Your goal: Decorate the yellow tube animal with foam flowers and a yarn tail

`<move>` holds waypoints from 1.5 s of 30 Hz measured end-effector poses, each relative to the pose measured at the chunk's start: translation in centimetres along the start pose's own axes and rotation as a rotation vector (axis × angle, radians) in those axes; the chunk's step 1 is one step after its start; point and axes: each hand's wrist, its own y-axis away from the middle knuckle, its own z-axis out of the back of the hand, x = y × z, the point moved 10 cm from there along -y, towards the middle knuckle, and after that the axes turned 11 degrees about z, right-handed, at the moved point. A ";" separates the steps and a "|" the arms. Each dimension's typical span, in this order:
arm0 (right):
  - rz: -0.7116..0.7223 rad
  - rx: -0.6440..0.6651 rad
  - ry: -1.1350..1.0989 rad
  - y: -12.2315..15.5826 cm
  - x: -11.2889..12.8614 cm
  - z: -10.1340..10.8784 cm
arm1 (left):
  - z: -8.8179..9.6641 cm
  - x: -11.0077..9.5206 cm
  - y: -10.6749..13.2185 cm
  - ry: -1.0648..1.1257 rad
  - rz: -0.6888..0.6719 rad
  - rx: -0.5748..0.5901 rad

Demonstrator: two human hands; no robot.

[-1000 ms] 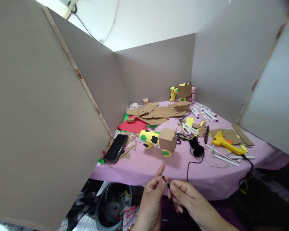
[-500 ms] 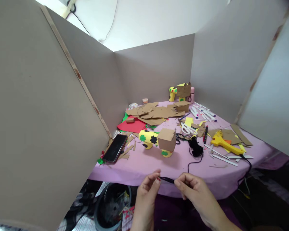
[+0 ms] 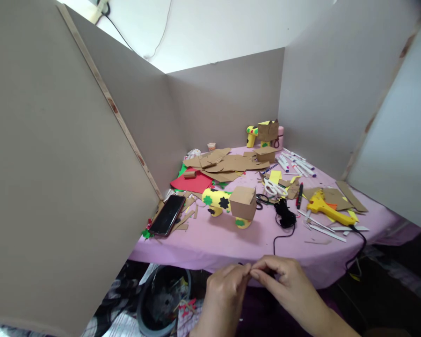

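Observation:
My left hand (image 3: 227, 289) and my right hand (image 3: 284, 281) meet fingertip to fingertip below the table's front edge, both pinched on a thin black string (image 3: 274, 241). The string runs up over the edge to a black bundle (image 3: 285, 214) on the pink tablecloth (image 3: 231, 238). Beyond the hands stands a yellow paper-roll animal (image 3: 217, 200) with green and black flower spots and a cardboard box head (image 3: 243, 202).
Grey partition boards (image 3: 63, 164) wall in the table on three sides. On the cloth lie a phone (image 3: 167, 214), cardboard scraps (image 3: 228, 164), red paper (image 3: 192, 183), scissors (image 3: 275, 188), markers (image 3: 296, 164) and a yellow glue gun (image 3: 328, 211). A waste bin (image 3: 161, 299) sits under the table.
My hands pulled apart along the string half a second ago, then came back together and slid slightly lower. Nothing on the table moved.

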 end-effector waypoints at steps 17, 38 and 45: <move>-0.145 -0.109 -0.349 0.2 -1.2 -1.0 | -2.6 5.0 -0.4 0.963 0.498 0.049; -0.197 0.005 -0.559 0.5 -0.9 -3.2 | -3.8 5.3 0.1 1.150 0.622 0.074; -0.258 -0.002 -0.693 0.6 -2.1 -3.7 | -2.8 6.2 0.1 1.181 0.620 -0.050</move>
